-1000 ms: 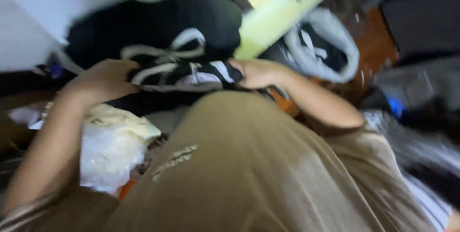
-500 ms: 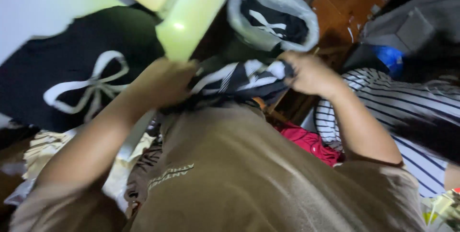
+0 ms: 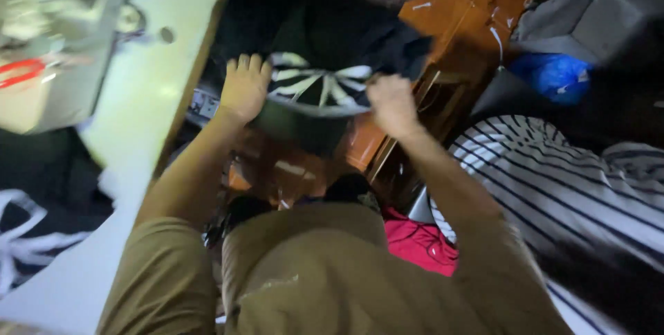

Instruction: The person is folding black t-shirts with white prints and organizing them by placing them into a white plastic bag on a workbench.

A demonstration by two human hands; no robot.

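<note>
1. A person in a tan shirt (image 3: 360, 273) holds a black garment (image 3: 315, 89) with white stripes out in front of the chest, stretched between both hands above an orange-brown floor (image 3: 477, 3).
2. The left hand (image 3: 243, 86) lies along the garment's left edge, fingers straight and together, palm against the cloth; whether the thumb pinches underneath cannot be told.
3. The right hand (image 3: 392, 100) is closed in a fist on the garment's right edge, cloth bunched inside it.
4. The garment sags in a curve between the two hands, which suggests soft, light, limp fabric that will fold or slip wherever it is unsupported; its edges or corners look like the surest places to take hold.
5. Just below the grip sits dark clutter, and nearer the body a red cloth (image 3: 418, 245).
6. To the right of the right hand lie a striped fabric (image 3: 553, 176) and a blue bag (image 3: 557, 75); to the left of the left hand runs a pale green panel (image 3: 159, 86).
</note>
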